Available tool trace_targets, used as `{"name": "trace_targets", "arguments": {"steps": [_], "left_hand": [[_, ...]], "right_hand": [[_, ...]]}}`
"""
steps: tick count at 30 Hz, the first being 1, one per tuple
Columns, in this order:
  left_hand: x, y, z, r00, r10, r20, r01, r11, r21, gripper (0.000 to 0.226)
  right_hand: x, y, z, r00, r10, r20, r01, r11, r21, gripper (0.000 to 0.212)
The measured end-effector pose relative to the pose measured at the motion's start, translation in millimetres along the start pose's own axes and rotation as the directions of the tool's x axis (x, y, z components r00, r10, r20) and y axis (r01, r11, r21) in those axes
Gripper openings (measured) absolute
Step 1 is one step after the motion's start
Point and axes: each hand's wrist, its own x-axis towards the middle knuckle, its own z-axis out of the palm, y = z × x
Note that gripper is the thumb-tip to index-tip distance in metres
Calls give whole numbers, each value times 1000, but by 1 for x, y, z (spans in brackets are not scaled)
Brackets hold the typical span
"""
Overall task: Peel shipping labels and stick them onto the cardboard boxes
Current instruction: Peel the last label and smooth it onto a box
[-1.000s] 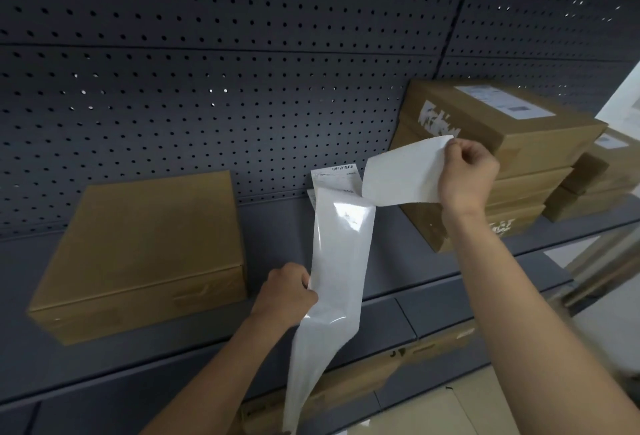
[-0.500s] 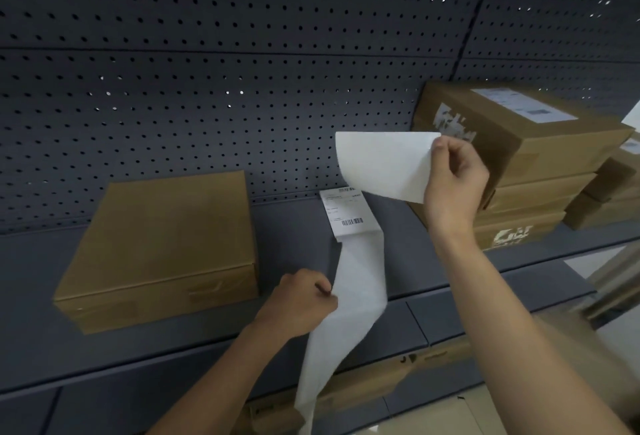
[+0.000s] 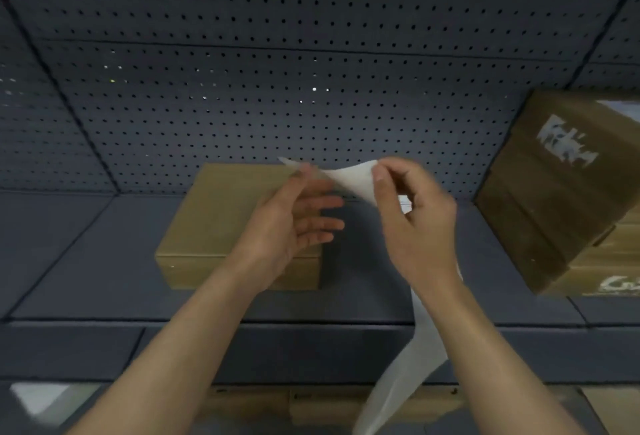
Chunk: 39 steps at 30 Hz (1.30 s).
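Left hand (image 3: 294, 223), off the backing strip (image 3: 408, 358), now with right hand (image 3: 415, 223) pinching label (image 3: 349, 176) over box (image 3: 221, 212).

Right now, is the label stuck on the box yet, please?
Not yet: left hand and right hand hold the label above the box.

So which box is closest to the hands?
The lone plain box right behind the left hand; the stacked boxes with white markings sit off to the right.

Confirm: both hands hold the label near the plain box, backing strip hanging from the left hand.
Wrong hand. In the head view the backing strip hangs from the right hand, not the left hand; both hold the label near the plain box.
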Motion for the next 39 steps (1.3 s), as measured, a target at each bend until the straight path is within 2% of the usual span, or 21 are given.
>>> {"name": "trace_targets", "arguments": {"steps": [2, 6, 9, 12, 14, 17, 19, 21, 23, 25, 27, 29, 31, 34, 39], "left_hand": [[1, 4, -11, 1000, 5, -29, -6, 1000, -29, 48], [4, 5, -44, 996, 41, -79, -42, 999, -5, 28], [9, 6, -72, 989, 71, -127, -63, 996, 63, 23], [17, 11, -97, 990, 87, -112, -76, 993, 94, 23], [24, 15, -113, 993, 82, -85, -73, 991, 109, 24], [37, 22, -136, 993, 77, -84, -69, 993, 92, 23], [46, 28, -150, 994, 72, -84, -65, 994, 84, 21], [54, 33, -162, 996, 62, -62, -58, 996, 73, 19], [61, 34, -171, 998, 53, -23, -51, 996, 73, 18], [65, 33, -174, 999, 33, 24, -35, 997, 75, 20], [68, 32, -174, 997, 25, 66, -29, 997, 67, 21], [70, 31, -173, 996, 22, 84, -27, 998, 63, 21], [72, 31, -172, 995, 13, 96, -19, 998, 56, 22], [74, 30, -171, 995, 22, 95, -30, 997, 77, 21], [77, 28, -174, 993, 100, 55, -111, 958, 265, 21]], "right_hand": [[-5, -1, 15, 988, -98, 121, 101, 995, -17, 19], [-14, 0, 47, 909, -222, 354, 241, 971, -10, 17], [-18, -2, 70, 870, -144, 472, 189, 981, -48, 27], [-17, -7, 90, 830, -67, 553, 166, 978, -129, 41], [-16, -11, 102, 826, -60, 560, 179, 971, -161, 48], [-9, -18, 115, 848, 33, 529, 64, 984, -164, 62], [-1, -17, 119, 906, 76, 417, 1, 983, -182, 51], [9, -14, 123, 950, 203, 238, -181, 977, -110, 24], [17, -12, 130, 908, 392, 144, -402, 914, 45, 7], [22, -11, 139, 831, 528, 174, -549, 828, 111, 5], [22, -14, 146, 754, 609, 248, -645, 757, 103, 7], [21, -16, 150, 707, 640, 302, -690, 718, 93, 17], [21, -15, 152, 696, 641, 323, -699, 709, 96, 20], [24, -9, 153, 695, 640, 329, -699, 708, 100, 18], [31, 0, 153, 727, 596, 341, -661, 742, 110, 15]]}}
